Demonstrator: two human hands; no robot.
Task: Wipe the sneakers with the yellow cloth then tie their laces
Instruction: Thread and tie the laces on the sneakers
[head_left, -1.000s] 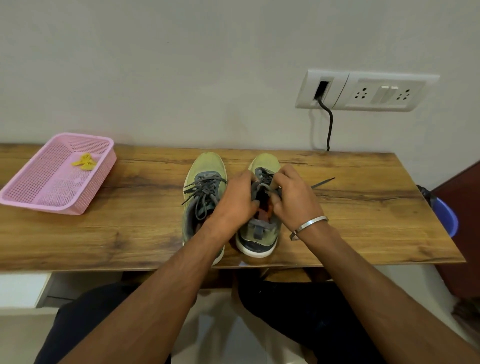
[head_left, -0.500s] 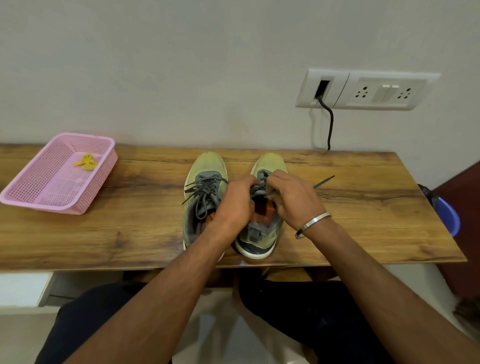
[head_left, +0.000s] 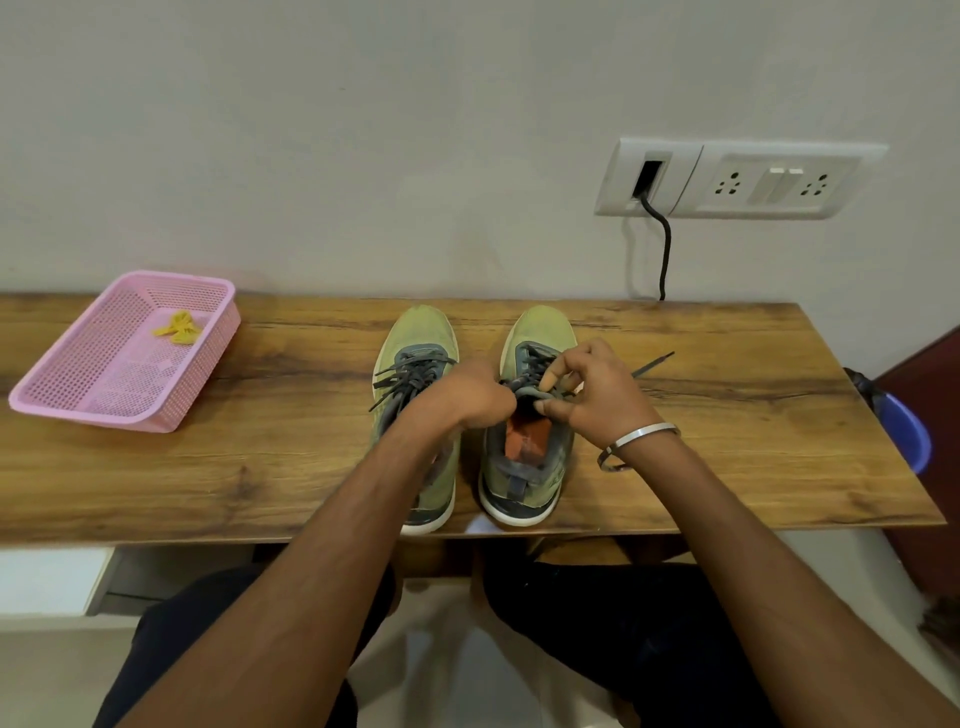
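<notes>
Two olive-green sneakers stand side by side on the wooden table (head_left: 727, 457), toes toward the wall. The left sneaker (head_left: 418, 332) has dark grey laces lying loose across its tongue. Over the right sneaker (head_left: 540, 327), my left hand (head_left: 467, 395) and my right hand (head_left: 592, 395) both pinch its dark grey laces (head_left: 530, 371) above the tongue. One lace end (head_left: 652, 362) sticks out to the right of my right hand. The yellow cloth (head_left: 179, 327) lies crumpled in the pink basket (head_left: 78, 400) at the far left.
A white socket panel (head_left: 737, 179) on the wall has a black cable (head_left: 664, 249) dropping behind the table. A blue bucket (head_left: 906, 431) sits off the table's right end. My legs in dark trousers are under the front edge.
Both hands have shifted slightly toward the toe of the right sneaker while working its laces. My right hand's fingers have lifted and spread. The sneakers have stayed in place.
</notes>
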